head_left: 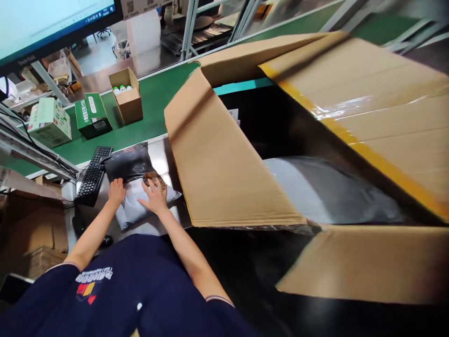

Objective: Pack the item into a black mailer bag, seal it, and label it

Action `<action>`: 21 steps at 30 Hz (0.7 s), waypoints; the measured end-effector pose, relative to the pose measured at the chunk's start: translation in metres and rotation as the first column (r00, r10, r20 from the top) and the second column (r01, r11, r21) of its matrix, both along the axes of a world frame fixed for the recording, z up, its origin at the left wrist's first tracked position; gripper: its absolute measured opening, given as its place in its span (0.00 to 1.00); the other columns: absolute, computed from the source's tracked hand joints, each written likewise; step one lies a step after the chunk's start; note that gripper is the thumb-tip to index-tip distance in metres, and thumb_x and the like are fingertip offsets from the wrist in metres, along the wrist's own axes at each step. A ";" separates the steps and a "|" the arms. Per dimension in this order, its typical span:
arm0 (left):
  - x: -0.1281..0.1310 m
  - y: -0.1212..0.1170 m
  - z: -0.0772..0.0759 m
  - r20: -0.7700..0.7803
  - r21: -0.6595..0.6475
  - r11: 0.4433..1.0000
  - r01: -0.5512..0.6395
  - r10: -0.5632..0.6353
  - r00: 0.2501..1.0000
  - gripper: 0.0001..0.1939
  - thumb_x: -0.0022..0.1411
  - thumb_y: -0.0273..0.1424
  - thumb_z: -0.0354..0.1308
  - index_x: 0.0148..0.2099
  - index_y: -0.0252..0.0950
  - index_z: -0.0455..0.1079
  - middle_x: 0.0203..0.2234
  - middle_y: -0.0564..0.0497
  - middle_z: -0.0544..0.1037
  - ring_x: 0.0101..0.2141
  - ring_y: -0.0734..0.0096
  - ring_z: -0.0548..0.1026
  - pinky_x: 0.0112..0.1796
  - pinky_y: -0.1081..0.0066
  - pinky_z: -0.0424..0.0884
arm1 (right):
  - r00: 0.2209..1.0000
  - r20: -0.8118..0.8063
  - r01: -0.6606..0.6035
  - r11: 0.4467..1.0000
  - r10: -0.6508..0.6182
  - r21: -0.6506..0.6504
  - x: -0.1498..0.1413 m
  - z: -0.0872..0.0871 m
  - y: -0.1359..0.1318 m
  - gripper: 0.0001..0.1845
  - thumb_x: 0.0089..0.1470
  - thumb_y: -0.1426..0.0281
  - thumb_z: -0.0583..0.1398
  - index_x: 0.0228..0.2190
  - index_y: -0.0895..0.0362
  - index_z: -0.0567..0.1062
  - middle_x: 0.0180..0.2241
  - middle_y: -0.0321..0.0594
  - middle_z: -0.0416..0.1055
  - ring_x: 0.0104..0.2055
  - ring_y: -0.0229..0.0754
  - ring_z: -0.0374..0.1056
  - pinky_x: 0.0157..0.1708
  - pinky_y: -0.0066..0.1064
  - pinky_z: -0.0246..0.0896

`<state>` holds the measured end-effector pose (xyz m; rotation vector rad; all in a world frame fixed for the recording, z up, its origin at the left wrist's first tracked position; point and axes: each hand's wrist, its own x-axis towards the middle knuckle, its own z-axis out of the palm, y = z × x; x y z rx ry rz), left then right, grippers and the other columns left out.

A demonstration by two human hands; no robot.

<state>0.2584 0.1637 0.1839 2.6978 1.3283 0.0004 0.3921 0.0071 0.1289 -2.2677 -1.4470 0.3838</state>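
A white plastic mailing bag (pixel 131 208) lies on the metal worktop in front of me, with a dark grey plastic bag (pixel 128 161) just beyond it. My left hand (pixel 117 192) is closed at the left edge of the white bag, its fingers bent over the plastic. Across the bag's right part rests my right hand (pixel 154 195), fingers spread. A brown item (pixel 157 179) shows beside and under the right fingers; I cannot make out what it is.
A big open cardboard box (pixel 224 164) stands at the right, holding grey and white bags (pixel 315 187). A black keyboard (pixel 91 175) lies left of the hands. Behind are a green carton (pixel 93 114), a pale carton (pixel 49 122), a small box of bottles (pixel 128 100) and a monitor (pixel 56 28).
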 end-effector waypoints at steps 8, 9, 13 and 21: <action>0.019 0.000 -0.018 0.188 -0.035 0.999 0.019 -0.012 0.982 0.04 0.67 0.29 0.54 0.38 0.39 0.69 0.33 0.49 0.77 0.37 0.64 0.75 0.43 0.67 0.69 | 0.997 -0.014 -0.077 0.997 0.077 0.027 0.003 -0.013 0.001 0.39 0.65 0.46 0.58 0.71 0.46 0.62 0.73 0.47 0.58 0.74 0.65 0.45 0.69 0.62 0.44; 0.023 -0.006 -0.021 0.215 -0.036 0.998 0.060 -0.051 0.975 0.04 0.66 0.30 0.55 0.36 0.39 0.68 0.31 0.50 0.76 0.36 0.63 0.74 0.42 0.67 0.69 | 0.996 -0.017 -0.082 0.997 0.082 0.015 0.003 -0.013 0.003 0.35 0.66 0.48 0.57 0.69 0.46 0.66 0.72 0.47 0.61 0.74 0.64 0.46 0.69 0.62 0.45; 0.018 -0.027 -0.029 0.214 -0.079 0.948 0.308 -0.286 0.934 0.04 0.61 0.28 0.58 0.32 0.40 0.68 0.32 0.47 0.77 0.40 0.60 0.76 0.46 0.66 0.70 | 0.998 -0.045 0.039 0.995 -0.044 -0.097 0.013 -0.015 0.021 0.23 0.67 0.56 0.56 0.53 0.55 0.81 0.61 0.54 0.73 0.72 0.62 0.48 0.65 0.57 0.51; -0.046 -0.002 -0.036 0.464 -0.137 0.937 -0.320 0.346 0.815 0.10 0.60 0.26 0.53 0.44 0.35 0.70 0.41 0.38 0.78 0.46 0.50 0.76 0.52 0.54 0.71 | 0.971 -0.103 0.212 0.976 -0.216 -0.050 0.003 -0.006 0.048 0.26 0.69 0.52 0.54 0.49 0.58 0.82 0.55 0.53 0.76 0.64 0.61 0.56 0.58 0.54 0.59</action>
